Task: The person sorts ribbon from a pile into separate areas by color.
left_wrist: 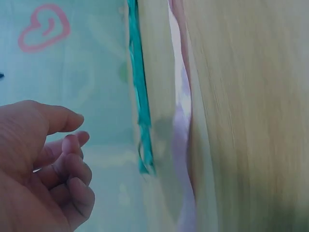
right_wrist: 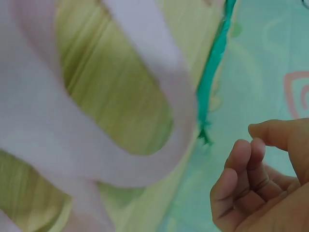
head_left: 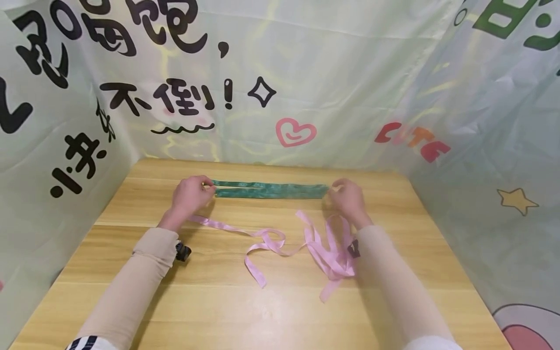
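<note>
Two green ribbon strips (head_left: pixel 271 190) lie side by side across the far part of the wooden table (head_left: pixel 262 306). My left hand (head_left: pixel 192 193) sits at their left end and my right hand (head_left: pixel 346 195) at their right end. In the left wrist view the left hand (left_wrist: pixel 77 129) has loosely curled fingers, holds nothing, and is a little apart from the green ribbon end (left_wrist: pixel 145 162). In the right wrist view the right hand (right_wrist: pixel 251 140) is likewise loosely curled and holds nothing, just off the frayed green end (right_wrist: pixel 206 130). A long pink ribbon (head_left: pixel 271 243) lies tangled nearer me.
The pink ribbon loops (right_wrist: pixel 96 145) bunch under my right wrist, and one strand (left_wrist: pixel 182 121) runs under my left wrist. Printed fabric walls (head_left: pixel 306 73) close the table in at the back and both sides. Bare wood lies toward the front edge.
</note>
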Demonstrator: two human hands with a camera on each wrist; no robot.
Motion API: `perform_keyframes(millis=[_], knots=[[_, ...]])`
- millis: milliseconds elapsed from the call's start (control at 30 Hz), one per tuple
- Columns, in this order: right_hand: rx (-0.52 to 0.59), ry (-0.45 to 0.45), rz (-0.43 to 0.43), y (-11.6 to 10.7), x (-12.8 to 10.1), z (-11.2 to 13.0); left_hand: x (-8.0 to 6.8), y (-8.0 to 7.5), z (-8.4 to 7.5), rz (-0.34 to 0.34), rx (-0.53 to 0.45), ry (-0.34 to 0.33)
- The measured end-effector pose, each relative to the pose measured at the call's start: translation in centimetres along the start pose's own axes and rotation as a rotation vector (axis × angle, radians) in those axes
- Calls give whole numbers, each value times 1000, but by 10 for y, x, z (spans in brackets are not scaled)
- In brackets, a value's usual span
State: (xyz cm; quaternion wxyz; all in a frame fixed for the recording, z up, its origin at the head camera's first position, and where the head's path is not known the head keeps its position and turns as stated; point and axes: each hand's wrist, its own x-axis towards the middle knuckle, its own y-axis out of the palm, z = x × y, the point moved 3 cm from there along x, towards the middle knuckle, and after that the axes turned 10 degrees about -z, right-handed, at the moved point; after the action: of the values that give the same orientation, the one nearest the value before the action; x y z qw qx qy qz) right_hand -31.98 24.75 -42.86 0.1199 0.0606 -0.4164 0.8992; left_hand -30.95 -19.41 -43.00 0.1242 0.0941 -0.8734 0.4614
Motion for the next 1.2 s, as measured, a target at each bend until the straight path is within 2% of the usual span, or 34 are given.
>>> perform_keyframes(millis=[233,433,567,867,1033,1200], knots=[[11,-225,41,1,-17,26,-13,6,-30,45,-52,140],[-4,-300,98,12,-25,34,-28,12,-51,101,-82,227],[-44,-318,151,18,-31,34,-38,17,-62,126,-78,268],[-102,-292,234,24,-47,31,-61,34,-75,256,-69,311],[-66,-253,280,26,-64,33,-71,41,-80,296,-77,333],[-42,-360,329,33,-86,47,-81,50,-83,330,-64,380]])
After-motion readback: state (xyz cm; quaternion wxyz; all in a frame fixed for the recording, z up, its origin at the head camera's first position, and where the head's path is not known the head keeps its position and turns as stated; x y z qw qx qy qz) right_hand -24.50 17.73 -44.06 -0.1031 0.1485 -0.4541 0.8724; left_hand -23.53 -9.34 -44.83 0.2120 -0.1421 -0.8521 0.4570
